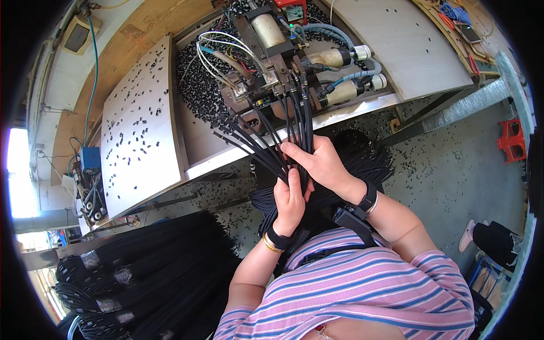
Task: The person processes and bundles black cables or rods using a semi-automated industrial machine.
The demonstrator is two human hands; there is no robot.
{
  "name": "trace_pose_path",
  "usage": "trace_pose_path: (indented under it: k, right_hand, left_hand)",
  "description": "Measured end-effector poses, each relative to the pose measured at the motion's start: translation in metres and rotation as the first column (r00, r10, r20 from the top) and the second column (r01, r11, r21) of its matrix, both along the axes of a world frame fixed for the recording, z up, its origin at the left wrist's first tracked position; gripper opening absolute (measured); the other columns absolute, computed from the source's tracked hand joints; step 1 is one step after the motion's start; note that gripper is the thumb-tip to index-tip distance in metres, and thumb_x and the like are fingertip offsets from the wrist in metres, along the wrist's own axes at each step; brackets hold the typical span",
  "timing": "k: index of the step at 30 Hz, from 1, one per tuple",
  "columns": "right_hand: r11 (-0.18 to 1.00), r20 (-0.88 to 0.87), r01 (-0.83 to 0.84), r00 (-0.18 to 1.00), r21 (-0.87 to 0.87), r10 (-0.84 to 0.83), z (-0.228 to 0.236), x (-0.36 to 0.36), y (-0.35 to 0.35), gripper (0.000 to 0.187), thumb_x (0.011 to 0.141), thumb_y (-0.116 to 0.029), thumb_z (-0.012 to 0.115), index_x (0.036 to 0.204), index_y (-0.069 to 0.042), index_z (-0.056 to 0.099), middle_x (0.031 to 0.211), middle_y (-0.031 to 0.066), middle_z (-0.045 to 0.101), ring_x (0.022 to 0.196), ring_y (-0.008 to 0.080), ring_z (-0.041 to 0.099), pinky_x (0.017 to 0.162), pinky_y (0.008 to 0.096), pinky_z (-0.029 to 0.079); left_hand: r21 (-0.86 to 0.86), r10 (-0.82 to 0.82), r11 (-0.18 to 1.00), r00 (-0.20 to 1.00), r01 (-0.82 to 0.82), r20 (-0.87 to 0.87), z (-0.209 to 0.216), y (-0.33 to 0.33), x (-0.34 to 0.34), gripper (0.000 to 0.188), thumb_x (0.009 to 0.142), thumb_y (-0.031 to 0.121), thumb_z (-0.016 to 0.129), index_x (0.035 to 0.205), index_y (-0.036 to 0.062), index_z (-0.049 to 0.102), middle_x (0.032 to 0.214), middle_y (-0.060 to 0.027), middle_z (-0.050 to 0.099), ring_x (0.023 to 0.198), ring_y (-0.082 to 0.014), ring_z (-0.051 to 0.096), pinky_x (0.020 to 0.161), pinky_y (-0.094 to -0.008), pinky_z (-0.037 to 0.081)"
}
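My left hand (290, 198) is closed round a fanned bunch of thin black cords (260, 153), its thumb lying upward along them. Just above and to the right, my right hand (323, 164) grips the same bunch, thumb and fingers pinching cords near their upper part. Some cord ends reach up to the front of a metal machine (272, 79) with cylinders and hoses; others splay out to the left. Whether any end is inside the machine I cannot tell. Below my hands the cords run into a large black heap (357, 153).
Small black bits cover the machine's tray (198, 73), the left metal panel (139, 124) and the floor (425, 164). Taped black bundles (153, 272) lie at lower left. A right-hand panel (402, 51), wrapped bar (467, 105) and red stool (511, 141) stand right.
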State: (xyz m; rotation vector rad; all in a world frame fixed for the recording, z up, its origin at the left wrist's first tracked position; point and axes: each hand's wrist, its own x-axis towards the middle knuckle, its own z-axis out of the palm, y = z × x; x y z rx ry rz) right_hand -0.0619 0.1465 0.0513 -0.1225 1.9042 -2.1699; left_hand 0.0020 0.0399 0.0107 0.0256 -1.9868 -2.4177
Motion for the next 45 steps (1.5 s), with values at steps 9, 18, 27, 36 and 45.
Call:
trace_pose_path:
  k: [9, 18, 27, 36, 45]
  right_hand:
    - [0.990, -0.214, 0.104, 0.969, -0.092, -0.122, -0.006, 0.006, -0.006, 0.026, 0.087, -0.024, 0.067, 0.095, 0.000, 0.061, 0.069, -0.0004, 0.060, 0.056, 0.0062, 0.056, 0.040, 0.0224, 0.043]
    - [0.991, 0.099, -0.010, 0.995, -0.137, 0.024, 0.014, 0.009, -0.004, 0.020, 0.088, -0.021, 0.066, 0.093, -0.003, 0.061, 0.070, -0.0024, 0.057, 0.056, 0.0032, 0.052, 0.044, 0.0178, 0.040]
    - [0.980, -0.048, -0.019, 0.999, -0.198, 0.009, 0.000, 0.002, -0.005, 0.020, 0.089, -0.021, 0.065, 0.093, -0.003, 0.061, 0.066, -0.0025, 0.056, 0.051, 0.0045, 0.052, 0.039, 0.0196, 0.039]
    - [0.994, -0.051, 0.087, 0.995, -0.060, -0.090, 0.012, 0.007, -0.008, 0.016, 0.089, -0.017, 0.063, 0.091, -0.002, 0.064, 0.069, 0.0012, 0.062, 0.057, 0.0066, 0.057, 0.050, 0.0220, 0.046]
    - [0.984, 0.017, 0.160, 0.987, -0.084, -0.159, 0.013, -0.004, -0.023, 0.021, 0.089, -0.021, 0.063, 0.089, 0.000, 0.064, 0.075, 0.0025, 0.064, 0.050, 0.0053, 0.056, 0.034, 0.0193, 0.040]
  left_hand:
    - [0.060, 0.084, 0.995, 0.996, -0.082, -0.031, 0.000, 0.001, 0.007, 0.031, 0.103, 0.026, 0.031, 0.096, 0.0021, 0.049, 0.067, -0.0036, 0.057, 0.049, -0.0054, 0.044, 0.044, -0.0176, 0.034]
    - [0.088, 0.101, 0.992, 0.992, -0.094, -0.071, 0.000, -0.001, 0.008, 0.032, 0.103, 0.027, 0.031, 0.095, 0.0010, 0.048, 0.068, -0.0054, 0.057, 0.049, -0.0059, 0.045, 0.045, -0.0180, 0.035]
    - [0.060, 0.148, 0.987, 0.989, -0.146, -0.028, 0.002, 0.000, 0.006, 0.036, 0.103, 0.030, 0.030, 0.092, 0.0024, 0.050, 0.063, -0.0052, 0.056, 0.045, -0.0079, 0.045, 0.043, -0.0191, 0.034]
    - [0.061, 0.161, 0.986, 0.986, -0.158, -0.037, 0.006, 0.000, 0.004, 0.035, 0.103, 0.029, 0.031, 0.091, 0.0022, 0.050, 0.065, -0.0033, 0.056, 0.047, -0.0053, 0.045, 0.044, -0.0176, 0.034]
    - [0.027, 0.211, 0.977, 0.974, -0.210, -0.077, 0.013, -0.005, -0.007, 0.034, 0.103, 0.029, 0.034, 0.088, 0.0044, 0.051, 0.062, 0.0024, 0.052, 0.046, -0.0034, 0.042, 0.041, -0.0176, 0.030]
